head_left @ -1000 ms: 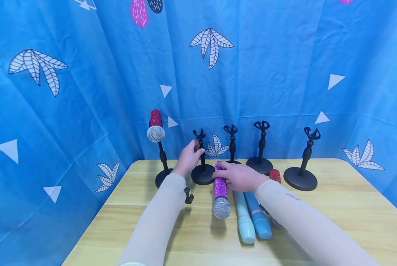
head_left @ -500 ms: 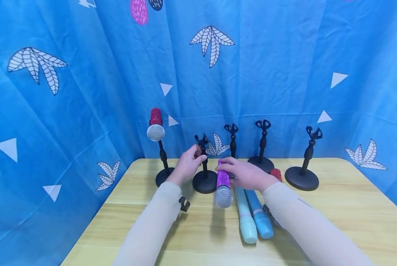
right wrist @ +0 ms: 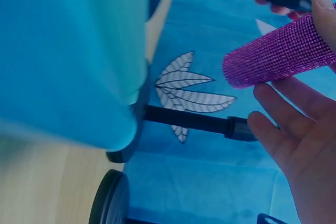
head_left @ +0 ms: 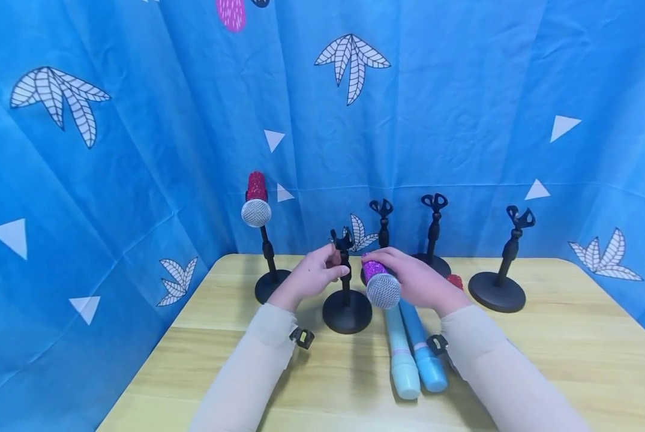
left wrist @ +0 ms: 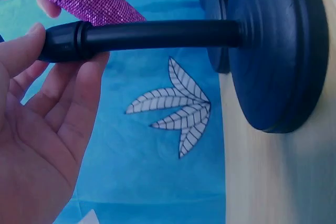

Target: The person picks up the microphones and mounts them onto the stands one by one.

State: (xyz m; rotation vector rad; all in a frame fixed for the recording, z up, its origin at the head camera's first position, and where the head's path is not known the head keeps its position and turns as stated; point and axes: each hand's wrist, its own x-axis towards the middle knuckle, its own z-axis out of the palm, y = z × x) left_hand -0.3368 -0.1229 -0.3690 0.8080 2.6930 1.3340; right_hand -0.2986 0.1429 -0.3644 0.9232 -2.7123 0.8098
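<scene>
The left hand (head_left: 311, 279) has its grip pinching the pole of a black desktop microphone stand (head_left: 347, 313), below its clip — presumably to steady it. Just right of that stand, the right hand's (head_left: 422, 281) grip curls round a purple rhinestone-covered microphone (head_left: 383, 291), grille nearest the wearer — likely keeping the handle's tail free. Left of the stand, a second stand (head_left: 269, 252) props up a red glitter microphone (head_left: 256, 207).

In front of you hangs a blue curtain (head_left: 452, 132), which also closes your left and right sides. On it you see white leaves (head_left: 357, 75) with dark outlines, pale triangles (head_left: 562, 126) and, high up, a pink print (head_left: 231, 13). Your counter (head_left: 587, 348) is of pale wood, its far corners rounded. The shadows there are soft.
</scene>
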